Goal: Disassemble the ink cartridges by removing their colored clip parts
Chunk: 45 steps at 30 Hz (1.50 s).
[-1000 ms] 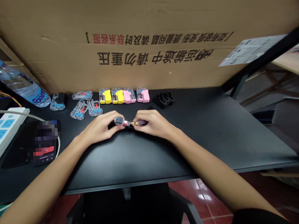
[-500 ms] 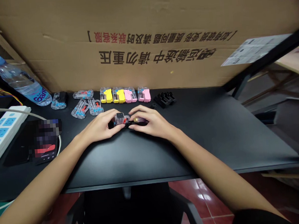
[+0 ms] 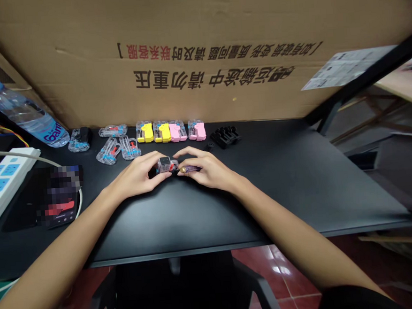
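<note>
The small clear plastic part, with a dark square face on top, sits on the black desk directly between both hands, pinched at its left end by the fingertips of the left hand. Its long axis runs left to right, in line with the screwdriver, whose translucent purple handle and brass collar lie just right of the part, tip toward it; whether the tip touches the part cannot be told. The right hand closes narrowly around the screwdriver handle, index finger arched over it toward the part. The left hand is the nearer to the part; the right reaches it only through the tool. Beyond the fingertips, near the cardboard box, lies a row of yellow and pink parts, with clear housings to their left and a cluster of black parts to their right. Far left stand a water bottle and a power strip.
</note>
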Each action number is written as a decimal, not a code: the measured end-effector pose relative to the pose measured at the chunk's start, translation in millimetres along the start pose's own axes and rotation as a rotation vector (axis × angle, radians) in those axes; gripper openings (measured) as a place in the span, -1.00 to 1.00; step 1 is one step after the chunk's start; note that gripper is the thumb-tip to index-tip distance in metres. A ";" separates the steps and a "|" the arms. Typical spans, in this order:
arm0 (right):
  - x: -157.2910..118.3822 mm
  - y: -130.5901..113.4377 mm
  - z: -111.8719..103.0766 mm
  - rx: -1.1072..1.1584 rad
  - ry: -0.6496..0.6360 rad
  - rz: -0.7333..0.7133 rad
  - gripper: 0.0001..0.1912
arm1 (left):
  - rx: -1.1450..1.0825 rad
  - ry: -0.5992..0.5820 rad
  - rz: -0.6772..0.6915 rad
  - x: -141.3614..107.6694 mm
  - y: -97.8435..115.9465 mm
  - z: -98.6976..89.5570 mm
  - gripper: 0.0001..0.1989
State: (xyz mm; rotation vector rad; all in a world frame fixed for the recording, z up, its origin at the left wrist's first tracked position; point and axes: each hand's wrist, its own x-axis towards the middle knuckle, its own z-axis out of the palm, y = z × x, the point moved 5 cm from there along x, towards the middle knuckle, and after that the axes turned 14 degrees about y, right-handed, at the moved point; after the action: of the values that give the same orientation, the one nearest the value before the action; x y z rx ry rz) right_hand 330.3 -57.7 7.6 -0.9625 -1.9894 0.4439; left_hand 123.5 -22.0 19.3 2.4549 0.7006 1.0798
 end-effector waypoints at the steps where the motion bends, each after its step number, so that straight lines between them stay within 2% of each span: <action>1: 0.1 0.0 -0.5 0.001 -0.004 -0.002 -0.88 | 0.000 0.001 -0.001 0.0 0.3 0.1 -0.76; 12: 0.6 2.3 -3.7 0.012 -0.032 -0.023 -0.83 | -0.024 0.009 -0.010 0.1 1.4 1.3 -0.76; 18: 2.1 5.2 -7.1 0.003 -0.017 0.014 -0.85 | -0.028 0.009 -0.026 0.0 3.6 0.9 -0.78; 21: 5.3 1.9 -12.6 -0.001 -0.006 0.055 -0.84 | -0.043 0.084 -0.037 0.5 3.9 -5.5 -0.81; 24: 9.7 -1.0 -32.9 -0.037 0.077 0.100 -0.75 | -0.084 0.230 -0.117 1.1 -0.4 -15.4 -0.70; 26: 11.4 3.8 -59.9 -0.150 0.239 0.162 -0.69 | -0.114 0.274 -0.185 0.9 -5.0 -17.7 -0.51; 28: 8.7 14.9 -93.5 -0.317 0.462 0.265 -0.66 | -0.125 0.241 -0.233 0.3 -8.9 -14.6 -0.34; 30: 4.3 28.3 -117.9 -0.414 0.570 0.338 -0.67 | -0.105 0.147 -0.252 -0.9 -11.3 -7.5 -0.28; 32: 1.7 41.0 -128.3 -0.463 0.554 0.353 -0.68 | -0.054 0.035 -0.247 -2.7 -12.1 0.0 -0.32; 35: -1.1 54.7 -125.9 -0.500 0.474 0.355 -0.67 | 0.050 -0.048 -0.223 -4.9 -11.5 4.6 -0.37; 42: -3.3 66.9 -108.4 -0.640 0.317 0.346 -0.72 | 0.193 0.003 -0.133 -2.9 -10.6 -2.0 -0.50; 45: -4.0 70.9 -108.7 -0.716 0.315 0.325 -0.75 | 0.203 0.023 -0.093 -1.6 -9.0 -3.3 -0.60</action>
State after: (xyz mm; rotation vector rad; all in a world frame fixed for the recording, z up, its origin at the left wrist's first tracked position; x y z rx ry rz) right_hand 453.7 -20.6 23.6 -1.6918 -1.7141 -0.2748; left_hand 117.4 -15.2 15.9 2.5510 0.9652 1.0490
